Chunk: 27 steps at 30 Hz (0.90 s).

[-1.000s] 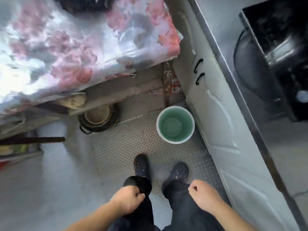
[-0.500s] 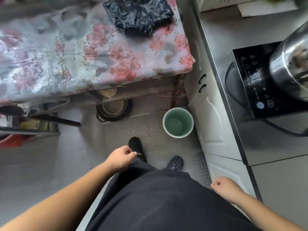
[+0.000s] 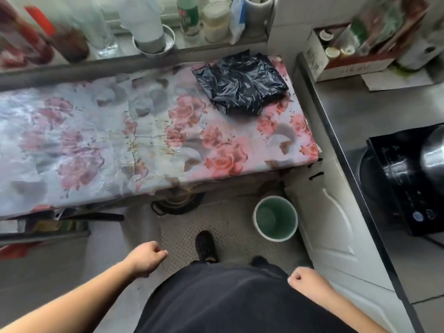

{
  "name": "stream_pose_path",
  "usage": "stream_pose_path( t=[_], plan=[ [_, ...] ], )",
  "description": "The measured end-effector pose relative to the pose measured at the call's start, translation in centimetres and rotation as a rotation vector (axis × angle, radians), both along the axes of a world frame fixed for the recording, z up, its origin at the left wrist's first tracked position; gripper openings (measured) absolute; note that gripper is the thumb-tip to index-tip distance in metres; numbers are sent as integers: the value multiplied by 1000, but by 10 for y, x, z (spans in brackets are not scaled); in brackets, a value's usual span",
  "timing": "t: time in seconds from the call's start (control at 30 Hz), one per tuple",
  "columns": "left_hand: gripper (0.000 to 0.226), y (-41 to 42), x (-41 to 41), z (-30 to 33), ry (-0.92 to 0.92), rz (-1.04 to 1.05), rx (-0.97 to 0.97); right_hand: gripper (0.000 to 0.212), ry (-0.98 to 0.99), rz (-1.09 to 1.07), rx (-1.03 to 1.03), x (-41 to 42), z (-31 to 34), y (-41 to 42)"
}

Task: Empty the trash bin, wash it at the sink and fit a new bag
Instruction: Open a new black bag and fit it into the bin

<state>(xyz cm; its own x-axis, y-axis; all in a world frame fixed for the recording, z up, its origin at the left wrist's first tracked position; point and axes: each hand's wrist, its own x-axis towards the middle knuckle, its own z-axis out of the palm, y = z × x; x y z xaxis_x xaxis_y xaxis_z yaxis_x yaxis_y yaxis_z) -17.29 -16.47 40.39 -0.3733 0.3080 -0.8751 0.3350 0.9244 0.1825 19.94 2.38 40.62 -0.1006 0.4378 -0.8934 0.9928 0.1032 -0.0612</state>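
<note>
A round green bin [image 3: 275, 218] with a white rim stands upright on the floor, beside the white cabinet, with no bag or trash inside. On the table's far right corner lies a folded stack of black plastic bags [image 3: 240, 82], on the flowered cloth. My left hand [image 3: 146, 258] hangs in a loose fist above the floor mat, holding nothing. Lower right, my right hand [image 3: 306, 283] is also a fist with nothing in it, near the cabinet front. Both hands are well short of the bin and the bags.
The flowered table [image 3: 134, 145] fills the middle. A shelf of bottles and jars [image 3: 149, 27] runs behind it. A white cabinet [image 3: 336, 227] and steel counter with a black cooktop [image 3: 406, 188] line the right. A pan [image 3: 177, 203] sits under the table by the metal floor mat [image 3: 230, 236].
My view has risen from the floor to take in the tabletop, the bags and the shelf. Both fists stay closed; the left one has drifted slightly forward.
</note>
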Motion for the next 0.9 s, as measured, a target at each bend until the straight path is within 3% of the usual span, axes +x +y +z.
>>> stream_pose_path(
  t=[0.13, 0.23, 0.37, 0.53, 0.63, 0.8, 0.9],
  plan=[
    [26, 33, -35, -1, -47, 257, 98, 21, 216, -204, 9, -53, 16, 24],
    [23, 64, -37, 0, -102, 390, 178, 24, 256, -65, 11, -83, 23, 58],
    [25, 88, -17, 2, -149, 320, 152, 33, 367, 6, 173, -129, 40, 134],
    [27, 104, 7, 3, -131, -18, 21, 20, 555, -78, 364, -210, 57, 245],
    [29, 121, 7, 3, -93, 15, 22, 16, 621, -55, 457, -260, 53, 294],
    [26, 137, 0, 5, -63, 165, 93, 49, 574, -78, 538, -314, 36, 324],
    [25, 140, -3, 4, -75, 163, 80, 74, 455, -248, 482, -332, 27, 327]
  ],
)
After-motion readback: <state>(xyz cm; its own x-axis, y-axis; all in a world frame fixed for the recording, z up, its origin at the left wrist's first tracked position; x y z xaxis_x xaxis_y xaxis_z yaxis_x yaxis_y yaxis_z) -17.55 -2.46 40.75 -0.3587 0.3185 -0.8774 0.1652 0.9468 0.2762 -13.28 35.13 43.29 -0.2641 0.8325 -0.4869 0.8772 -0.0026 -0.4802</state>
